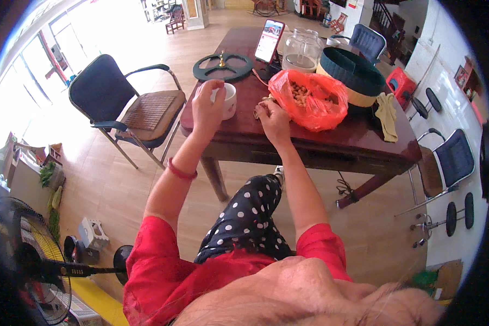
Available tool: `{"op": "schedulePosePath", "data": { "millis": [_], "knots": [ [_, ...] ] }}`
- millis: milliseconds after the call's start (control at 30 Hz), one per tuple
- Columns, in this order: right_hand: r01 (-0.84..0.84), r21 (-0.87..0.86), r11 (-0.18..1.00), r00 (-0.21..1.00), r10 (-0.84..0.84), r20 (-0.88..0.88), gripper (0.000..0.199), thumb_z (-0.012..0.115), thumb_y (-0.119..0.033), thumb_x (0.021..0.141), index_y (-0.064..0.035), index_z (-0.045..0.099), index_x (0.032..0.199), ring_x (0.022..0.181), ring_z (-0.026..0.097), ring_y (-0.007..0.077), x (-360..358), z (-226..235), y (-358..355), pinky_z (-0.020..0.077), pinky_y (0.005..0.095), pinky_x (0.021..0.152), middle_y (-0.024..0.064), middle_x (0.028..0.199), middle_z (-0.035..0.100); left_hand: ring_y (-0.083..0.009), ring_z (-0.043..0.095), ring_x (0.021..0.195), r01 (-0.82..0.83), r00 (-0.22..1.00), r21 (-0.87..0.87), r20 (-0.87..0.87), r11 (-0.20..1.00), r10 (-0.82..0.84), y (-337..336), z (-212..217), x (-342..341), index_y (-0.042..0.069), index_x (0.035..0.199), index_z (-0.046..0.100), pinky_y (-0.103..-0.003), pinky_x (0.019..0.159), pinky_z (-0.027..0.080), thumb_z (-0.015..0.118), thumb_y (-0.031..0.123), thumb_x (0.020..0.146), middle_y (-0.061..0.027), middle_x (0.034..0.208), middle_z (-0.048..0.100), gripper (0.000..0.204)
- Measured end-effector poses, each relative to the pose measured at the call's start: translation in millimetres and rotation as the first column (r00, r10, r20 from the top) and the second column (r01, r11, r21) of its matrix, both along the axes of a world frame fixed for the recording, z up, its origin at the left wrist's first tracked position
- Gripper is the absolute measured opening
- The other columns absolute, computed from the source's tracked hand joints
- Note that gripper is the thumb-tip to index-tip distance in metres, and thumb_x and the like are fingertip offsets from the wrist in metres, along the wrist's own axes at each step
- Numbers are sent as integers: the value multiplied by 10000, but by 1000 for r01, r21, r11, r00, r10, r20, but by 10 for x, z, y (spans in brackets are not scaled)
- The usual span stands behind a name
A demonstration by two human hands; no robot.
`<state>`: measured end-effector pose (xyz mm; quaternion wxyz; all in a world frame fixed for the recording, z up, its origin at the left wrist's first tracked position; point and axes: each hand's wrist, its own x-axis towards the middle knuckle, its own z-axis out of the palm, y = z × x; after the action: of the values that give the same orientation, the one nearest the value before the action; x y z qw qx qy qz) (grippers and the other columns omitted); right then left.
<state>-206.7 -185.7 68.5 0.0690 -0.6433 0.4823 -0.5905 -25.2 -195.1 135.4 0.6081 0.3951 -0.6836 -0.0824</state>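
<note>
Left hand: (207, 108) raised at the near-left of the mug, fingers bent and thumb apart from them, partly open; cannot tell whether it touches the mug or has hold of anything small
Right hand: (273, 118) over the table just left of the red bag, fingers curled, tips drawn close at something small and pale; cannot tell what it is, or whether it is gripped
Mug: (230, 103) white, upright on the table near its front edge, directly beside the left hand
Red bag: (319, 117) thin plastic, mouth spread open, to the right of the right hand
Nuts: (300, 95) small, brown, loose inside the red bag
Table: (243, 118) dark red-brown, glossy, in front of the person
Compartment disc: (223, 67) dark green, gold-coloured knob at centre, lying behind the mug
Phone: (269, 42) propped upright, screen lit, behind the hands
Jar: (300, 49) clear, between phone and green container
Green container: (345, 62) round, ribbed, behind the red bag
Cloth: (386, 117) pale yellow, draped at the table's right side
Chair: (100, 81) dark back, woven-looking seat mat, left of the table
</note>
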Motion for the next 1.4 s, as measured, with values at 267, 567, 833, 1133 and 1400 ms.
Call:
{"op": "schedulePosePath", "data": {
  "millis": [267, 567, 833, 1133, 1400],
  "knots": [
    [-18, -208, 978, 994, 40, 101, 155, 599, -141, 829, 13, 606, 820, 656, 608, 233, 31, 40, 94, 474, 324, 641, 122, 718, 621, -80, 546, 768, 249, 958, 292, -212, 923, -191, 1221, -989, 13, -5, 914, 614, -225, 706, 444, 580, 56, 833, -27, 835, 622, 106],
    [-651, -309, 693, -450, -24, 893, 340, 531, -292, 888, 14, 577, 1029, 808, 575, 204, 581, -699, 1125, 501, 297, 657, 101, 860, 599, -200, 597, 745, 86, 991, 422, 56, 903, -121, 1576, -1408, 385, 7, 810, 633, -297, 688, 465, 634, 65, 737, -102, 771, 622, 93],
    [-681, -382, 625, -540, -77, 838, 558, 432, -445, 900, 30, 460, 1193, 1148, 458, 349, 768, -615, 1582, 396, 468, 960, 213, 1177, 503, -229, 539, 695, 59, 983, 271, 155, 961, -104, 1753, -1381, 348, 50, 748, 634, -328, 631, 430, 692, 81, 682, -58, 719, 589, 93],
    [-779, -307, 547, -414, -81, 907, 582, 354, -467, 916, 28, 474, 1198, 1164, 451, 318, 858, -702, 1709, 350, 414, 1000, 198, 1204, 513, -255, 510, 753, -35, 945, 190, 327, 981, -30, 1780, -1368, 319, 110, 794, 641, -379, 705, 386, 669, 141, 680, -49, 768, 548, 122],
    [-798, -152, 583, -257, -102, 961, 485, 414, -391, 921, 27, 524, 1140, 980, 552, 244, 797, -756, 1763, 463, 346, 841, 142, 1050, 579, -160, 510, 698, 343, 937, 619, -282, 706, -208, 1822, -1362, 345, 55, 819, 634, -277, 654, 402, 640, 214, 791, -7, 748, 557, 162]
  ]
}}
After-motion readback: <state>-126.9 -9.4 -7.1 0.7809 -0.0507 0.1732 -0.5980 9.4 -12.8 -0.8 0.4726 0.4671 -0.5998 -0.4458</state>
